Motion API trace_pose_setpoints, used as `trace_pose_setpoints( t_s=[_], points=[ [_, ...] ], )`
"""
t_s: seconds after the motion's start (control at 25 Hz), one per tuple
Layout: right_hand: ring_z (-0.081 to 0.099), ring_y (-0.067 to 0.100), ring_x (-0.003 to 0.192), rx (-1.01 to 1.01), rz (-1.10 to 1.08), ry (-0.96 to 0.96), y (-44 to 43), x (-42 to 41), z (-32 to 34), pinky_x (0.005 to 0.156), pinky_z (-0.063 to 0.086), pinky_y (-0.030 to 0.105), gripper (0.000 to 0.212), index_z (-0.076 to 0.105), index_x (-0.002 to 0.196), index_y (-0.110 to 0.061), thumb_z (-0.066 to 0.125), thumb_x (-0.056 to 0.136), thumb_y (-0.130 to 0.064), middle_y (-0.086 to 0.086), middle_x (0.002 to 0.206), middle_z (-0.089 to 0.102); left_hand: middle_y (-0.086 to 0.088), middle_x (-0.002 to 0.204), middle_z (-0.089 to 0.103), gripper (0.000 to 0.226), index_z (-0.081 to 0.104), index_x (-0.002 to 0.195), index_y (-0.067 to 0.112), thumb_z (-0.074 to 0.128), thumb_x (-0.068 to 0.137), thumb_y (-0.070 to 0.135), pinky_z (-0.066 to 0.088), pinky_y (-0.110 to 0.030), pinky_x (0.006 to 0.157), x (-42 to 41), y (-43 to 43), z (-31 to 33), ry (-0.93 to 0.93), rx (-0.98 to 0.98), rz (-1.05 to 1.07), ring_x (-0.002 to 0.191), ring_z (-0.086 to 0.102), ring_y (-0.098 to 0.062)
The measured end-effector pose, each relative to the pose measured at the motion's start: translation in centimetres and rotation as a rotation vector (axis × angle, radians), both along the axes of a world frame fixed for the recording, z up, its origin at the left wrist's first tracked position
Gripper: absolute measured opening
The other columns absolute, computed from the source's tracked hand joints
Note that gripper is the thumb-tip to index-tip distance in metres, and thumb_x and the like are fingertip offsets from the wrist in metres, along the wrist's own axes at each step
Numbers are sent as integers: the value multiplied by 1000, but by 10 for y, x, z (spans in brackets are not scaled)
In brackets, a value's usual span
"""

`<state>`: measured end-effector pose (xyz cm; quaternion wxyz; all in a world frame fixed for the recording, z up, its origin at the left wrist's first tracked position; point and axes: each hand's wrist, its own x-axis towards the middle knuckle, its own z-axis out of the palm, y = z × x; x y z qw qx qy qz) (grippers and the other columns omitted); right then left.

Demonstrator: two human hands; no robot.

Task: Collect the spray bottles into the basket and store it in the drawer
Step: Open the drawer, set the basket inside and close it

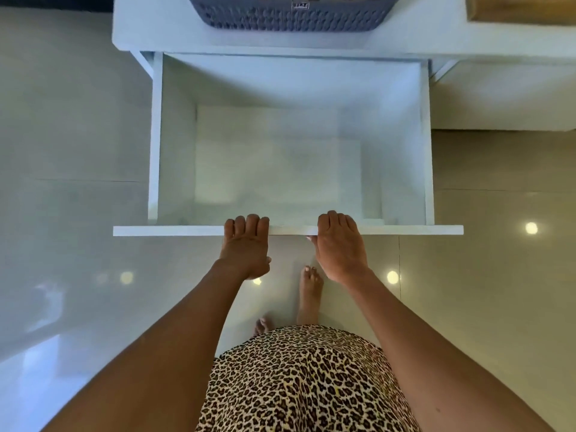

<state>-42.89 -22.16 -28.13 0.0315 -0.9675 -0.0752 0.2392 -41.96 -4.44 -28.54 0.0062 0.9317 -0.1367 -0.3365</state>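
Observation:
A white drawer (156,135) stands pulled far out from the cabinet, and its inside holds nothing. My left hand (246,244) and my right hand (339,244) both curl over the top edge of the drawer front (156,231), side by side near its middle. A grey woven basket (293,18) sits on the white cabinet top (149,29) right behind the drawer, cut off by the upper edge of the view. Its contents are mostly hidden, and no spray bottle can be made out.
A wooden-edged object (520,7) lies at the top right on the cabinet. Glossy pale floor tiles (62,182) surround the drawer. My bare feet (310,294) stand just below the drawer front, above a leopard-print garment (305,385).

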Motion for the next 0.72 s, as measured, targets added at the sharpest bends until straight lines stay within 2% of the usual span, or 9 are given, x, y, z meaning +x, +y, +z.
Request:
trace_pose_setpoints(
  t_s=[0.16,0.36,0.52,0.64,0.72],
  points=[
    [48,29,99,-11,-21,5,3,-32,-1,96,34,36,29,43,114,-4,40,98,-27,13,109,51,-8,125,28,55,24,123,10,52,82,35,16,-39,105,-34,2,-4,-54,-12,2,115,28,-28],
    [51,32,94,-48,-49,-60,5,-47,-8,92,38,40,28,48,108,1,52,93,-22,16,102,55,-11,123,31,53,27,122,7,53,81,28,16,-40,103,-50,1,-11,-149,-58,30,112,30,-30],
    [54,34,88,22,-78,-90,6,-55,-7,87,41,41,30,52,102,2,54,91,-26,18,95,58,-12,125,32,52,27,124,7,51,82,26,15,-40,105,-59,-1,-10,-124,-50,59,115,30,-31],
    [51,31,96,-22,-43,-11,3,-52,-5,93,38,38,38,47,110,-1,47,94,-35,15,104,56,-12,132,29,59,22,130,7,50,85,34,15,-40,108,-52,-2,-5,-59,-40,42,121,28,-32],
    [47,30,110,-21,-26,53,1,-51,1,103,34,38,54,41,121,-2,38,94,-49,16,119,51,-16,144,20,78,7,140,5,49,86,45,8,-42,114,-48,3,5,11,-40,11,135,15,-36]
  ],
)
